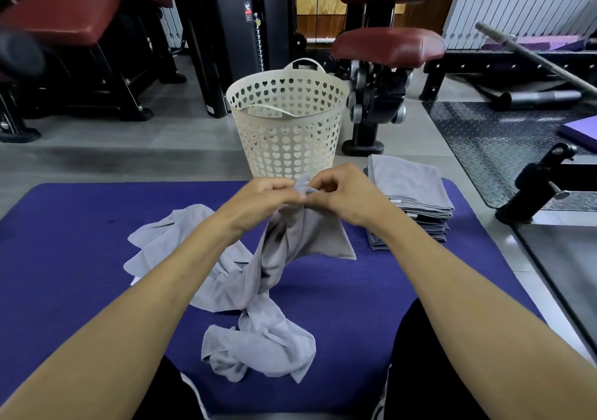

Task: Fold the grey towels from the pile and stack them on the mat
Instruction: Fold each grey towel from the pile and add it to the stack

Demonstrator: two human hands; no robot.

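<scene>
A grey towel (284, 251) hangs crumpled above the purple mat (71, 258), its lower end bunched on the mat near my knees. My left hand (261, 196) and my right hand (345, 193) pinch its top edge close together, over the middle of the mat. Another loose grey towel (168, 238) lies spread on the mat to the left, partly under my left forearm. A stack of folded grey towels (410, 193) sits at the mat's far right corner.
A cream plastic laundry basket (287, 122) with heart-shaped holes stands just beyond the mat's far edge. Gym machines with dark red pads (387, 45) fill the background. A black metal bar stand (546, 183) and a chequer-plate floor mat (504, 141) lie to the right.
</scene>
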